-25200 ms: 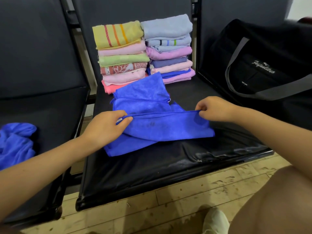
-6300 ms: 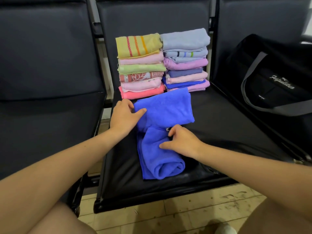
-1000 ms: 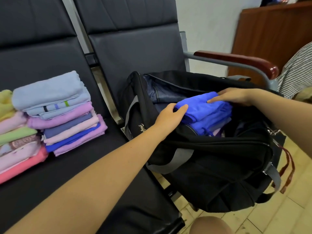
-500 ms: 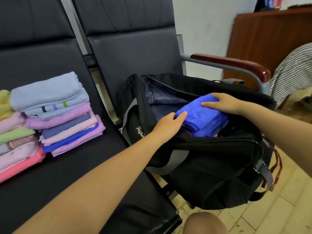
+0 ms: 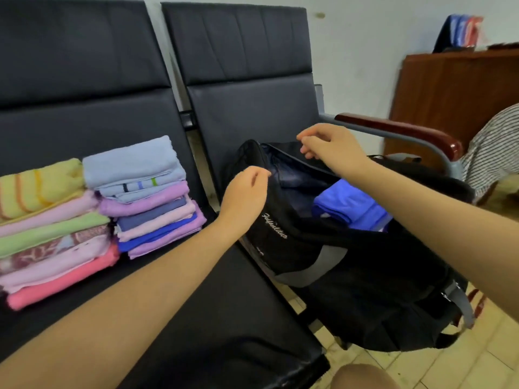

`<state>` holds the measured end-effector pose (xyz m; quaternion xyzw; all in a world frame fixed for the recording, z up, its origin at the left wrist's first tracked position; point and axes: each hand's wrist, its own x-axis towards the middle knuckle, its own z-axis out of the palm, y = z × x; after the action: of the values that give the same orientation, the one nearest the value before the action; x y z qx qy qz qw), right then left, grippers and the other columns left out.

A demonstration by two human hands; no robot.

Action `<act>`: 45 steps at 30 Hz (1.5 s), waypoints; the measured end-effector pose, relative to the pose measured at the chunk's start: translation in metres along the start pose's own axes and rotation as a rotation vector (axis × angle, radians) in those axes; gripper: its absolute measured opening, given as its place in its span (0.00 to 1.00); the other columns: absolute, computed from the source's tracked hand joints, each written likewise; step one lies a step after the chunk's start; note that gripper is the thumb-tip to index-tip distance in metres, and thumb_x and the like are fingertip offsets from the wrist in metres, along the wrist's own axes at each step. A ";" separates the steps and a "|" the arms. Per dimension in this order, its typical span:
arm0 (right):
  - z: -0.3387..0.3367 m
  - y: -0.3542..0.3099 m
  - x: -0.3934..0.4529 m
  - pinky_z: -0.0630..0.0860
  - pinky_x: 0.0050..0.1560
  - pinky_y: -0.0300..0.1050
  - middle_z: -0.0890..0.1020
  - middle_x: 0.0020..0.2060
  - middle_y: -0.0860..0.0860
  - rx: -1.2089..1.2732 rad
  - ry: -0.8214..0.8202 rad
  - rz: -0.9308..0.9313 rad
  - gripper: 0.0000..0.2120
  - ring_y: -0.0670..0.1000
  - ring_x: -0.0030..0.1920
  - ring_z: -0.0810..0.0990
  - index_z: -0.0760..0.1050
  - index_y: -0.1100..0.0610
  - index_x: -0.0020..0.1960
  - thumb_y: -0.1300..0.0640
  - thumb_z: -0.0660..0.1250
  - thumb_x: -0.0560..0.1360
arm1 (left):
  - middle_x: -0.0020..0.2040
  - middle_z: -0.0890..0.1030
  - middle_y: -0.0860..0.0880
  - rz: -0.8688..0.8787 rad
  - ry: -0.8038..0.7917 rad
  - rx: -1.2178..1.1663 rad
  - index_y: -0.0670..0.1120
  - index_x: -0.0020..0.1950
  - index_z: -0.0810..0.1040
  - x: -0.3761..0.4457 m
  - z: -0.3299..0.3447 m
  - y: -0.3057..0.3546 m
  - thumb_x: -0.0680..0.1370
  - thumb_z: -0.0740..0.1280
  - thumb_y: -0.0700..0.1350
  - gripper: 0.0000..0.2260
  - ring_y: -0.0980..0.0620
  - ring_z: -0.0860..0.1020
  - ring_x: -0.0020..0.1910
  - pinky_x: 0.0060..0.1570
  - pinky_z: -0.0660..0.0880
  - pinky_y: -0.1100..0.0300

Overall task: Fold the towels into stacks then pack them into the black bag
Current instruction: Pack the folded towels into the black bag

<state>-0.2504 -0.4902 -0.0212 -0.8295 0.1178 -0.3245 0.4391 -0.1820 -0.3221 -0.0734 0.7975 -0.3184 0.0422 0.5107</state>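
Note:
The black bag (image 5: 365, 282) stands open on the right-hand seat, and the folded blue towel (image 5: 351, 206) lies inside it. My left hand (image 5: 247, 192) hovers by the bag's left rim with loosely curled fingers, holding nothing. Above the bag's far rim my right hand (image 5: 328, 147) is also loosely curled and holds nothing. Two stacks of folded towels sit on the middle seat (image 5: 213, 304). The left stack (image 5: 50, 228) has a yellow striped towel on top. The right stack (image 5: 146, 192) is topped by a pale blue one.
A wooden-topped metal armrest (image 5: 398, 130) runs behind the bag. A brown cabinet (image 5: 455, 94) stands at the far right, with striped fabric (image 5: 494, 147) beside it. Tiled floor (image 5: 421, 369) lies below the seats and my knee (image 5: 365, 377) shows at the bottom edge.
Both hands have let go of the blue towel and lifted out of the bag; the towel now lies inside it.

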 end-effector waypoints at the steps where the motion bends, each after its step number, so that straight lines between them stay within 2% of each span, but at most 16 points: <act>1: 0.017 -0.013 -0.001 0.76 0.41 0.35 0.82 0.36 0.52 0.059 -0.034 0.004 0.07 0.46 0.34 0.78 0.80 0.57 0.48 0.62 0.62 0.77 | 0.50 0.80 0.52 -0.011 0.022 0.028 0.49 0.52 0.78 -0.001 -0.021 -0.008 0.81 0.57 0.46 0.10 0.53 0.77 0.50 0.52 0.73 0.56; 5: 0.095 -0.048 -0.002 0.73 0.35 0.38 0.80 0.33 0.51 0.162 -0.205 0.060 0.08 0.47 0.31 0.77 0.80 0.61 0.48 0.59 0.64 0.77 | 0.50 0.82 0.49 -0.115 0.055 0.144 0.49 0.50 0.80 -0.008 -0.108 -0.050 0.79 0.59 0.43 0.10 0.49 0.79 0.51 0.56 0.75 0.52; 8: 0.155 -0.066 0.005 0.71 0.30 0.35 0.78 0.32 0.52 0.142 -0.302 0.098 0.09 0.48 0.30 0.75 0.79 0.62 0.48 0.58 0.63 0.77 | 0.54 0.81 0.50 -0.197 0.047 0.368 0.48 0.53 0.80 -0.015 -0.173 -0.089 0.79 0.60 0.43 0.09 0.51 0.77 0.55 0.54 0.70 0.60; 11: 0.203 -0.076 0.022 0.71 0.32 0.41 0.77 0.33 0.55 0.115 -0.306 0.134 0.10 0.52 0.33 0.74 0.76 0.60 0.42 0.54 0.63 0.77 | 0.49 0.78 0.48 -0.306 0.132 0.357 0.47 0.49 0.78 -0.017 -0.225 -0.118 0.79 0.60 0.42 0.07 0.50 0.75 0.51 0.47 0.66 0.60; 14: 0.236 -0.084 0.046 0.68 0.36 0.44 0.72 0.32 0.55 0.061 -0.240 0.196 0.18 0.54 0.35 0.72 0.70 0.59 0.34 0.47 0.64 0.76 | 0.55 0.78 0.46 -0.369 0.254 0.340 0.44 0.58 0.78 -0.009 -0.264 -0.137 0.80 0.60 0.44 0.11 0.46 0.75 0.55 0.51 0.69 0.59; 16: 0.250 -0.083 0.064 0.71 0.43 0.45 0.78 0.44 0.57 0.099 -0.194 0.297 0.22 0.55 0.45 0.77 0.77 0.62 0.50 0.42 0.65 0.75 | 0.60 0.78 0.45 -0.358 0.287 0.318 0.44 0.60 0.77 0.004 -0.277 -0.143 0.80 0.61 0.45 0.12 0.44 0.76 0.57 0.58 0.72 0.54; 18: 0.261 -0.077 0.079 0.73 0.57 0.48 0.75 0.62 0.59 0.177 -0.187 0.416 0.35 0.59 0.61 0.75 0.69 0.64 0.68 0.39 0.68 0.72 | 0.58 0.79 0.45 -0.329 0.276 0.303 0.45 0.58 0.77 0.019 -0.283 -0.149 0.79 0.61 0.44 0.10 0.44 0.77 0.55 0.57 0.74 0.51; 20: 0.273 -0.069 0.091 0.70 0.62 0.48 0.70 0.69 0.56 0.293 -0.227 0.504 0.39 0.58 0.67 0.71 0.65 0.63 0.72 0.40 0.71 0.71 | 0.55 0.79 0.48 -0.266 0.251 0.353 0.47 0.58 0.77 0.040 -0.283 -0.153 0.79 0.61 0.43 0.10 0.48 0.76 0.52 0.53 0.72 0.56; 24: 0.291 -0.048 0.095 0.73 0.58 0.47 0.79 0.59 0.51 0.474 -0.387 0.686 0.36 0.56 0.57 0.80 0.73 0.54 0.66 0.37 0.75 0.65 | 0.64 0.75 0.42 -0.160 0.178 0.555 0.48 0.69 0.72 0.083 -0.272 -0.157 0.79 0.60 0.47 0.18 0.43 0.74 0.62 0.60 0.69 0.55; 26: 0.305 -0.029 0.109 0.77 0.57 0.55 0.83 0.53 0.53 0.517 -0.440 0.759 0.42 0.57 0.50 0.84 0.77 0.52 0.62 0.36 0.80 0.52 | 0.71 0.69 0.42 -0.180 0.083 0.640 0.47 0.73 0.67 0.098 -0.263 -0.159 0.81 0.58 0.48 0.20 0.41 0.67 0.70 0.68 0.63 0.55; 28: 0.316 -0.009 0.131 0.75 0.59 0.58 0.82 0.56 0.54 0.509 -0.472 0.803 0.52 0.59 0.53 0.82 0.76 0.51 0.63 0.37 0.83 0.41 | 0.74 0.67 0.44 -0.236 -0.056 0.699 0.46 0.74 0.66 0.103 -0.253 -0.164 0.83 0.52 0.48 0.20 0.44 0.65 0.72 0.68 0.61 0.58; 33: 0.300 -0.057 0.116 0.74 0.61 0.53 0.84 0.50 0.58 0.431 -0.563 0.812 0.38 0.58 0.53 0.82 0.78 0.59 0.59 0.40 0.79 0.55 | 0.64 0.77 0.41 -0.199 -0.055 0.739 0.42 0.59 0.77 0.090 -0.234 -0.182 0.83 0.50 0.45 0.17 0.42 0.74 0.59 0.57 0.70 0.54; 38: 0.316 -0.056 0.114 0.72 0.62 0.57 0.81 0.56 0.60 0.417 -0.542 0.814 0.44 0.60 0.56 0.80 0.75 0.59 0.61 0.36 0.78 0.52 | 0.59 0.78 0.39 -0.197 -0.015 0.648 0.38 0.53 0.77 0.080 -0.233 -0.184 0.83 0.52 0.44 0.16 0.41 0.75 0.59 0.56 0.69 0.53; 41: 0.322 -0.053 0.119 0.73 0.55 0.62 0.75 0.62 0.61 0.427 -0.531 0.842 0.50 0.62 0.60 0.76 0.70 0.58 0.65 0.37 0.79 0.49 | 0.60 0.78 0.39 -0.192 0.001 0.632 0.46 0.48 0.71 0.078 -0.231 -0.184 0.83 0.52 0.44 0.10 0.44 0.75 0.54 0.55 0.69 0.53; 43: 0.325 -0.053 0.121 0.74 0.51 0.60 0.74 0.63 0.60 0.437 -0.539 0.830 0.48 0.61 0.60 0.74 0.69 0.57 0.66 0.38 0.77 0.51 | 0.57 0.79 0.39 -0.180 0.020 0.602 0.43 0.47 0.72 0.077 -0.231 -0.186 0.83 0.52 0.44 0.11 0.47 0.74 0.50 0.53 0.69 0.53; 45: 0.325 -0.054 0.119 0.74 0.57 0.59 0.76 0.62 0.58 0.399 -0.538 0.808 0.43 0.60 0.59 0.76 0.71 0.57 0.65 0.39 0.75 0.55 | 0.56 0.79 0.39 -0.179 0.027 0.576 0.37 0.51 0.76 0.075 -0.231 -0.187 0.82 0.53 0.44 0.15 0.44 0.75 0.54 0.53 0.68 0.53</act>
<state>0.0441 -0.3044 -0.0572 -0.6720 0.2474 0.0794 0.6935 0.0402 -0.1111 -0.0815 0.9337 -0.2151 0.0962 0.2695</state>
